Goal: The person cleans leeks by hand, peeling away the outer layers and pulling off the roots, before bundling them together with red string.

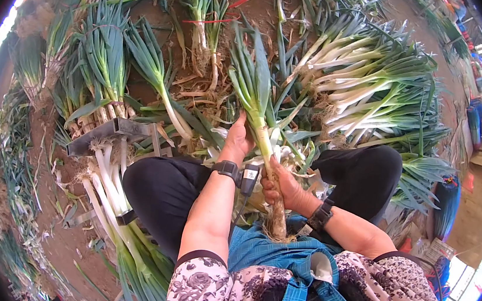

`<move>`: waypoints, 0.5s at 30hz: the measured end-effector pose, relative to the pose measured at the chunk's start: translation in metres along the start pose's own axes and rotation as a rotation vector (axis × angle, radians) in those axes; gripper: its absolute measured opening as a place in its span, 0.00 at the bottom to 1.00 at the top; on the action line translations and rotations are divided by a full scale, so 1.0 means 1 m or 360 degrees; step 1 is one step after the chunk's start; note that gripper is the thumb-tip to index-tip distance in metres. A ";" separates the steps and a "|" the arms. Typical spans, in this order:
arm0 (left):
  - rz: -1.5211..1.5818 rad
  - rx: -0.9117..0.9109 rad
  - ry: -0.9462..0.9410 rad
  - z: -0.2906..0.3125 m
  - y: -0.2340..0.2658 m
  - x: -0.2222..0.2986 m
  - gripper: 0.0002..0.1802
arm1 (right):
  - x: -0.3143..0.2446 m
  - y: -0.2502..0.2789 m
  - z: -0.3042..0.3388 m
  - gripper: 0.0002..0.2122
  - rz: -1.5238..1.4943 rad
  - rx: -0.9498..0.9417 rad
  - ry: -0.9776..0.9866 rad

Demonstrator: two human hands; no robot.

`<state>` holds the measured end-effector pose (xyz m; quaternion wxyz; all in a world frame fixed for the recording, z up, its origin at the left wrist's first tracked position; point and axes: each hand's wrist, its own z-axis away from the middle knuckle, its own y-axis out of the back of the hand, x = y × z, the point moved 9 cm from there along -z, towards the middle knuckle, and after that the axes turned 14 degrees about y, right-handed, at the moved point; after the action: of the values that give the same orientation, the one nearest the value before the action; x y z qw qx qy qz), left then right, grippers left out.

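A large green onion (265, 143) slants across in front of me, its leaves pointing away and its soil-stained root end resting against my blue checked apron (254, 252). The fingers of my right hand (289, 186) are wrapped around the lower stalk. Higher up, my left hand (238, 141) grips the same stalk from its left side, its fingers partly hidden behind it. Peeled outer leaves (296, 156) lie in a loose heap beneath and beyond my hands, between my knees.
Cleaned white-stalked onions (359, 86) are piled at the right. Untrimmed bundles (104, 54) stand at the far left. A metal rack (114, 136) beside my left knee has several onions (114, 178) lying by it. Red ties (210, 21) lie across a small bunch ahead.
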<state>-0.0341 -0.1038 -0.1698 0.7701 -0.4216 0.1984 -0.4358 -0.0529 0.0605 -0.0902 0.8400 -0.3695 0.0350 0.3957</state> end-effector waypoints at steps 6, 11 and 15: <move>0.0007 0.0124 -0.0149 0.015 -0.016 0.006 0.18 | -0.092 0.015 -0.017 0.29 0.1257 0.0223 0.0503; -0.0139 0.0079 -0.0319 0.025 -0.034 -0.005 0.18 | -0.159 0.002 -0.061 0.26 0.0815 0.0114 0.0816; -0.0182 0.0445 -0.0513 0.055 -0.043 0.003 0.17 | -0.165 -0.015 -0.073 0.15 0.0731 0.0203 0.0890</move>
<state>-0.0172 -0.0917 -0.1036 0.8168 -0.3854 -0.0140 -0.4291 -0.1389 -0.0988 -0.0763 0.7086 -0.3928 0.3699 0.4547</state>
